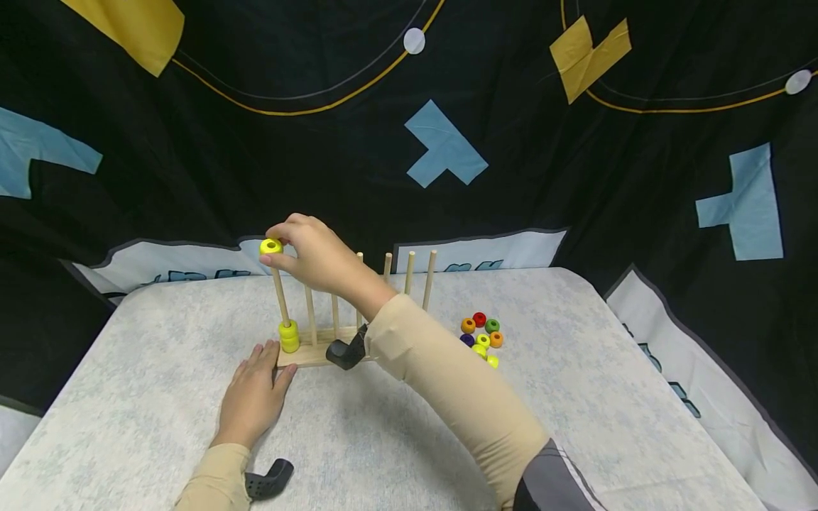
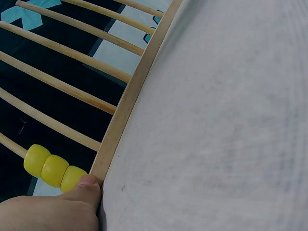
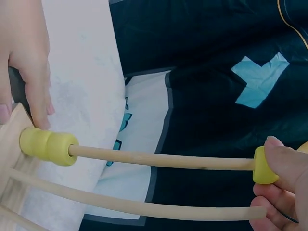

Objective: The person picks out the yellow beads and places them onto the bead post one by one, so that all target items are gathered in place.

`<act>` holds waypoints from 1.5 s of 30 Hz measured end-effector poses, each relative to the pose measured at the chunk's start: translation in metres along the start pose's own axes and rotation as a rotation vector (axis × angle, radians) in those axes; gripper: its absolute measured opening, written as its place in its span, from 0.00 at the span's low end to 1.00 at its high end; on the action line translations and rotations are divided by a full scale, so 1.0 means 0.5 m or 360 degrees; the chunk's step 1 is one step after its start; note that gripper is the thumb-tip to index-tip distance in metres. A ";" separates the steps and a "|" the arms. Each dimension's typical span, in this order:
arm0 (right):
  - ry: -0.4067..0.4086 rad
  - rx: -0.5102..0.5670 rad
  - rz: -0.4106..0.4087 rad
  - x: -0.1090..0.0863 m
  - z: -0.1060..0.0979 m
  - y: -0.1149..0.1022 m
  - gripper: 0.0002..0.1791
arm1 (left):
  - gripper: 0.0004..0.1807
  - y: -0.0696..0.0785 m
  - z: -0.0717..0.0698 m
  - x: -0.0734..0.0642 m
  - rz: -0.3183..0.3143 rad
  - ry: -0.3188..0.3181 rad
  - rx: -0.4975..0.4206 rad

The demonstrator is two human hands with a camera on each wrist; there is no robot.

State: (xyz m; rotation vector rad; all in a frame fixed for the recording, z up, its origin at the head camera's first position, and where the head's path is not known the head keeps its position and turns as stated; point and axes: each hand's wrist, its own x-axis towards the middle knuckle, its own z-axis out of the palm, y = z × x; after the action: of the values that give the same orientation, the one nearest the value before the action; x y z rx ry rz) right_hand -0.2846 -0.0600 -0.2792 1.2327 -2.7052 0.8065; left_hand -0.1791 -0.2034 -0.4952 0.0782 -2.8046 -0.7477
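Note:
A wooden peg rack (image 1: 309,357) with a row of upright pegs stands on the table. At the top of its leftmost peg (image 3: 168,160), my right hand (image 1: 316,254) pinches a yellow bead (image 3: 262,168) between thumb and fingers; the peg's tip meets the bead. Lower on that peg, yellow beads (image 2: 54,170) are stacked against the base, three showing in the left wrist view. Flat on the table, my left hand (image 1: 251,397) lies at the rack's left end, its thumb (image 2: 86,185) touching the base. My right arm hides part of the other pegs.
Loose beads in red, orange, green, purple and yellow lie in a cluster to the right, including a green bead (image 1: 492,325) and a red bead (image 1: 479,319). A dark patterned cloth (image 1: 511,177) hangs behind the pale table (image 1: 575,426).

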 end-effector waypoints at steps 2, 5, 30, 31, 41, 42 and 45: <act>-0.0018 -0.0008 0.0002 0.001 0.002 -0.001 0.23 | 0.35 0.000 -0.001 0.000 -0.0005 -0.0005 0.0000; -0.0024 -0.0024 0.0014 0.002 0.005 -0.001 0.23 | 0.35 -0.001 0.000 0.001 -0.0010 -0.0007 0.0003; -0.0026 0.0041 0.0066 0.003 0.010 0.001 0.23 | 0.35 0.002 -0.002 0.001 -0.0028 -0.0031 0.0006; -0.0013 0.0042 0.0058 0.003 0.011 0.002 0.23 | 0.35 0.002 -0.002 0.001 -0.0028 -0.0031 0.0008; -0.0017 0.0005 0.0062 0.003 0.013 0.004 0.22 | 0.35 0.001 0.000 0.001 -0.0025 -0.0027 0.0022; -0.0020 -0.0001 0.0068 0.003 0.013 0.003 0.23 | 0.35 0.001 0.000 0.001 -0.0026 -0.0028 0.0022; -0.0024 -0.0014 0.0078 0.003 0.014 0.002 0.23 | 0.35 0.001 0.000 0.001 -0.0028 -0.0028 0.0023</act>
State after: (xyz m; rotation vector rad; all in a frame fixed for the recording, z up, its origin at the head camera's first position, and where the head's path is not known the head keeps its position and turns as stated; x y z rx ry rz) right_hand -0.2854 -0.0638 -0.2852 1.1797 -2.7581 0.7928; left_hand -0.1794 -0.2030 -0.4950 0.0991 -2.8297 -0.7357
